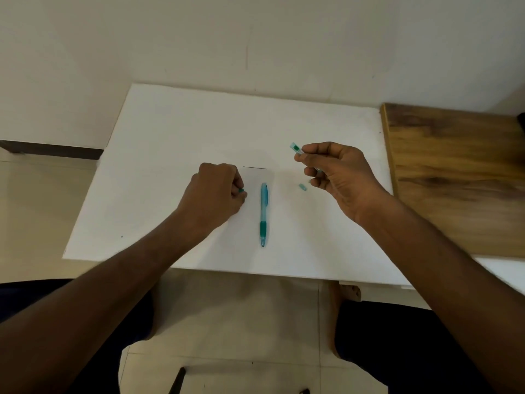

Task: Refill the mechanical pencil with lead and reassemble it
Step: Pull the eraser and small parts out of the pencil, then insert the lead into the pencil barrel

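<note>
A teal mechanical pencil [264, 214] lies lengthwise in the middle of the white table [176, 132], tip toward me. Just beyond it rests a thin dark lead [255, 168]. My left hand [217, 191] sits fisted on the table left of the pencil, pinching a small green piece [241, 190]. My right hand [338, 172] hovers to the right of the pencil and holds a clear teal lead case [297, 149] between thumb and fingers. A small teal cap [302, 187] lies on the table under that hand.
A wooden board [460, 172] adjoins the table's right edge. The wall stands right behind the table. My knees and the tiled floor [241, 314] show below the near edge.
</note>
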Demonstrator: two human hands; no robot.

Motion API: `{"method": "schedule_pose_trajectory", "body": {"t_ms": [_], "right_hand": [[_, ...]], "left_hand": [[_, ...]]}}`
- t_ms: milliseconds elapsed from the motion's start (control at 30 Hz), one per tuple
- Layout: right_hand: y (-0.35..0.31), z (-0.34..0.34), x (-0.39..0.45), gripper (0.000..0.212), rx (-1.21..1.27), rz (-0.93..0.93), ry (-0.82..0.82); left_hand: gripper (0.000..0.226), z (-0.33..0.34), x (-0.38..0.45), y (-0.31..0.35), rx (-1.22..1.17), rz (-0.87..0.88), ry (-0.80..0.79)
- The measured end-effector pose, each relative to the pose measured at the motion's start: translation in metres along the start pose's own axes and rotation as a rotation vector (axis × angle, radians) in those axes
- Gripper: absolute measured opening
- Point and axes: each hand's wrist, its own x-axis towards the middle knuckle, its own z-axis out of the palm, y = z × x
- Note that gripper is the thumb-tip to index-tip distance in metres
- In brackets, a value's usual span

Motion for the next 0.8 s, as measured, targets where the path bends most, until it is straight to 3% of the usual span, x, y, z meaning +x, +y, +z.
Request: {"method": "schedule_pose_trajectory", "body": {"t_ms": [300,433,567,667,800], "right_hand": [[0.004,0.005,-0.004,0.017,0.027,0.029,-0.050],[0.005,0.011,-0.005,0.019,0.021,0.041,-0.057],[0.010,0.018,-0.007,0.015,-0.038,0.023,-0.080],[0.013,0.021,-0.010,0.016,-0.096,-0.022,-0.110],[0.015,0.022,-0.012,0.017,-0.121,-0.053,-0.116]], "left_hand": [[0.012,-0.019,0.008,0.005,-0.138,0.060,0.014],[0.005,-0.023,0.008,0.013,-0.542,-0.066,0.017],[0.013,-0.018,0.006,0.022,-0.937,-0.181,-0.017],[0.017,-0.016,0.004,0.024,-1.084,-0.208,-0.059],[0.017,-0.015,0.003,0.027,-1.107,-0.206,-0.109]]}}
